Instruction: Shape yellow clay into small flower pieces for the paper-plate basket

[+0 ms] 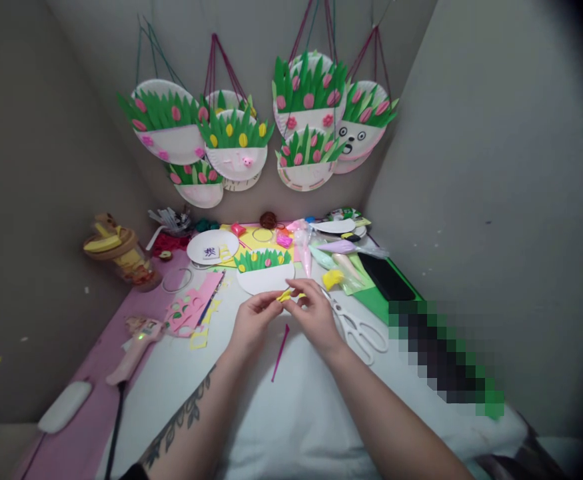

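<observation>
Yellow piece is mid-scene, up off the cloth, between the fingertips of both hands. Left hand pinches it from the left, right hand from the right; fingers bent on both. Exact shape unclear, fingers cover part of it.

Just beyond the hands: white plate basket lying on the cloth, green paper grass along its far part, small yellow and pink blooms among the blades. Nearer than the hands: thin magenta strip, lying loose on the white cloth.

Right of right hand: white-handled scissors. Far of those, yellow lump in clear wrap, then pastel bags. Dark flat device at far right.

Left side: yellow scraps, pink cut-out sheet, pink glue gun with green light on. Round white plate farther back, tall cup far left.

Far wall: finished-looking plate baskets hanging on cords.
</observation>
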Tool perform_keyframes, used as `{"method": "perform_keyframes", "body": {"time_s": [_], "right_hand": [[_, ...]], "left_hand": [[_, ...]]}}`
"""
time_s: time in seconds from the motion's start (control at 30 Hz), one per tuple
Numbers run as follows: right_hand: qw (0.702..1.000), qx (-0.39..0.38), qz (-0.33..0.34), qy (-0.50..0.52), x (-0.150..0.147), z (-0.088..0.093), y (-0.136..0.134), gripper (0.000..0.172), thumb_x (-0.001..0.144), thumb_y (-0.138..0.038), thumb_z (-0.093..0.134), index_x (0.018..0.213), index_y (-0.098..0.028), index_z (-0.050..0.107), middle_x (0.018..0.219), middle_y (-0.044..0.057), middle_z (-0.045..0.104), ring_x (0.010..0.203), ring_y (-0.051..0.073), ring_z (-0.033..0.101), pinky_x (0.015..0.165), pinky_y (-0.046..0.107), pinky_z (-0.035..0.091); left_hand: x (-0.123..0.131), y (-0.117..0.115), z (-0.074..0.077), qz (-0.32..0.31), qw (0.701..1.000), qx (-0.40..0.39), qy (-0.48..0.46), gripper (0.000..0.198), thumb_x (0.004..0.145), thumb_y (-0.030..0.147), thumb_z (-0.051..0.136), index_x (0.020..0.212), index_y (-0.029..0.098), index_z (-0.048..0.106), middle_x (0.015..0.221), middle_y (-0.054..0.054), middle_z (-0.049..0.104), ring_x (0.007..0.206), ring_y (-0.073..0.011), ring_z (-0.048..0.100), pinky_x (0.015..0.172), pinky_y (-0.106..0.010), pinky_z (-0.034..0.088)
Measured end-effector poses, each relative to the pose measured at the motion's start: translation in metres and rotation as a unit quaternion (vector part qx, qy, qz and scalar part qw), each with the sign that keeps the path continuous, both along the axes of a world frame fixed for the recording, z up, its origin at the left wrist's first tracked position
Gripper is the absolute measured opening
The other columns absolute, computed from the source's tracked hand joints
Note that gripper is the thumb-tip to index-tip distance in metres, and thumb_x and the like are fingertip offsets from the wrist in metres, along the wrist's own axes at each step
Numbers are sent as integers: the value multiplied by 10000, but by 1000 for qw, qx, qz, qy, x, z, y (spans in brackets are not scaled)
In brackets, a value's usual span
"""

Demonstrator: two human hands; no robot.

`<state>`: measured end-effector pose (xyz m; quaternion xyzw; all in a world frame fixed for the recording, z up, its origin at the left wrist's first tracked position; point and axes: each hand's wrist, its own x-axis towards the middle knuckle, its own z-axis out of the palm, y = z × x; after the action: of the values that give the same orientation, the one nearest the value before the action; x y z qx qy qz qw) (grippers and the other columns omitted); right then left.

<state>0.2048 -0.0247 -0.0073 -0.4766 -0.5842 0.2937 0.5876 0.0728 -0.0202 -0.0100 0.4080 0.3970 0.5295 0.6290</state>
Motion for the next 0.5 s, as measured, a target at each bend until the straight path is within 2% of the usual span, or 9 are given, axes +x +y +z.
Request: {"method": "perform_keyframes", "body": {"time_s": [0.13, 0.3, 0.5], "right_hand": [[998, 22, 4, -50, 1, 1, -1, 62, 773, -187, 608, 792, -212, 662, 837, 35, 644, 807, 169, 597, 621, 262, 468], [995, 38, -10, -89, -1, 0, -4, 60, 811, -186, 581, 768, -210, 616, 766, 17, 620, 754, 160, 580, 629, 262, 459], [996, 43, -60, -42, 6, -1, -3, 25, 805, -199, 621, 785, -211, 613, 771, 4, 616, 741, 155, 577, 651, 272, 469]], "left_hand": [[-4, 2, -2, 9, 999, 12, 29, 282, 654, 277, 768, 899, 152, 704, 912, -73, 723, 843, -173, 645, 821, -314, 484], [-5, 4, -6, 16, 999, 10, 50, 217, 657, 291, 762, 800, 145, 691, 785, -39, 708, 746, -136, 626, 745, -263, 476], [-7, 5, -4, 32, 999, -24, 34, 213, 641, 281, 779, 780, 148, 687, 725, -14, 689, 705, -105, 614, 706, -220, 467]]}}
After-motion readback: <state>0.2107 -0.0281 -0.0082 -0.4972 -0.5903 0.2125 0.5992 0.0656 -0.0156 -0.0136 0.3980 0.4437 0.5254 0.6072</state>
